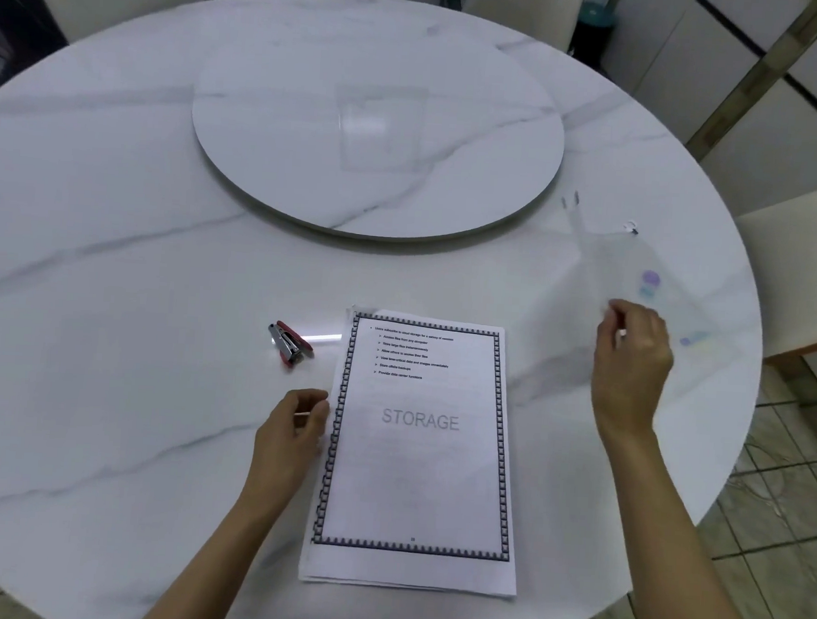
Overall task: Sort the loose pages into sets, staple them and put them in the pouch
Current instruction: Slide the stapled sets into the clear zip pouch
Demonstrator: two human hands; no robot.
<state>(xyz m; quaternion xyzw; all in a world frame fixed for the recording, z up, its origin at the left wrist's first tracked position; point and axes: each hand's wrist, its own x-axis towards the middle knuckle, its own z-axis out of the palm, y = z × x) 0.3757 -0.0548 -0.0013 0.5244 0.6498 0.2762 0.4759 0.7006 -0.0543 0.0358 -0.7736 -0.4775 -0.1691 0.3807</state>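
Note:
A stack of printed pages [416, 458] lies near the table's front edge; the top sheet has a patterned border and the grey word STORAGE. My left hand [289, 431] rests on the table at the stack's left edge, its loosely curled fingertips just touching the paper. A small red and silver stapler [291, 343] lies left of the stack's top corner. A clear plastic pouch [639, 263] with small coloured stickers lies to the right. My right hand [631, 356] pinches the pouch's near edge with curled fingers.
The pages sit on a round white marble table [111, 291] with a raised turntable [374, 135] in its middle. Pale chairs stand behind the table and to the right. The table's right edge drops to a tiled floor [777, 499].

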